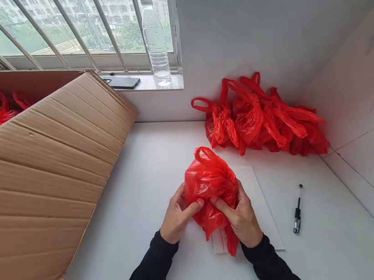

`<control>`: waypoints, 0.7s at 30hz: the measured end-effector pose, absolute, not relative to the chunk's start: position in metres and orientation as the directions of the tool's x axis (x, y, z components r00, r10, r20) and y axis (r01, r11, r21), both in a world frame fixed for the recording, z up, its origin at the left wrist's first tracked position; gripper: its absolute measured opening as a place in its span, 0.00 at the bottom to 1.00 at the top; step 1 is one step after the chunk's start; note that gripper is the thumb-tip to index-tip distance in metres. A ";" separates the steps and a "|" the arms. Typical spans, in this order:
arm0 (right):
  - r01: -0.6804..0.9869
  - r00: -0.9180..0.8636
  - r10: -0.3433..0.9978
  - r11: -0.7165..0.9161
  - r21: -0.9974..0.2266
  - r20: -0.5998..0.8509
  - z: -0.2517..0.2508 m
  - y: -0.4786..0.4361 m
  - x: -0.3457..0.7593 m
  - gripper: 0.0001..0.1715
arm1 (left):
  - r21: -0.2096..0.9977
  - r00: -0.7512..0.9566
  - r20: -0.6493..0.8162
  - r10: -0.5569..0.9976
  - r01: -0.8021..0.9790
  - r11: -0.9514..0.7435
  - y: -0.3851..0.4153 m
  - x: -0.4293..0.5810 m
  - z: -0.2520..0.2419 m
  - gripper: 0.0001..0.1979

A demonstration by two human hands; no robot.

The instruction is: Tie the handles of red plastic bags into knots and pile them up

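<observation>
A crumpled red plastic bag (211, 180) sits on the white table, held from both sides. My left hand (177, 214) grips its left lower side with thumb and fingers closed on the plastic. My right hand (242, 218) clasps the right side, fingers pressed into the bag. Both arms wear black sleeves. Under the bag lies a white sheet of paper (264, 205).
A pile of red plastic bags (262, 115) lies in the back corner against the wall. A black pen (298, 209) rests to the right. A large cardboard box (42, 162) with red bags inside stands at the left. A water bottle (156, 35) and phone (122, 82) rest on the windowsill.
</observation>
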State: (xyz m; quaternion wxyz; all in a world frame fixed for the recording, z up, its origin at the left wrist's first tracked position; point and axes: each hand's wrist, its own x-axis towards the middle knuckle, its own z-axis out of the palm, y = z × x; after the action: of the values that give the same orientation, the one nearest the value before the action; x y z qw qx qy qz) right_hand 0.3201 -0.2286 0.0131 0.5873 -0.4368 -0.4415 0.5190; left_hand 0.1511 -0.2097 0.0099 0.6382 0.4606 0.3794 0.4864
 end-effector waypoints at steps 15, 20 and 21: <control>-0.216 0.073 0.995 0.076 -0.973 0.062 0.010 -0.228 0.319 0.22 | 0.976 0.241 0.008 0.970 -0.212 0.044 -0.209 0.154 0.007 0.21; -0.196 0.081 0.995 0.077 -0.978 0.062 0.013 -0.229 0.318 0.25 | 0.986 0.231 -0.009 0.973 -0.161 0.048 -0.212 0.155 0.010 0.17; -0.204 0.079 0.995 0.073 -0.976 0.058 0.013 -0.229 0.319 0.25 | 0.988 0.235 -0.009 0.972 -0.146 0.045 -0.212 0.155 0.011 0.16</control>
State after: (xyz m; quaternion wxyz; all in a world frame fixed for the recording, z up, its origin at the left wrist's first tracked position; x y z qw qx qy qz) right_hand 0.3185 -0.2288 0.0131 0.5833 -0.4461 -0.4432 0.5141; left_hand 0.1551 -0.2122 0.0108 0.5984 0.5092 0.4053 0.4673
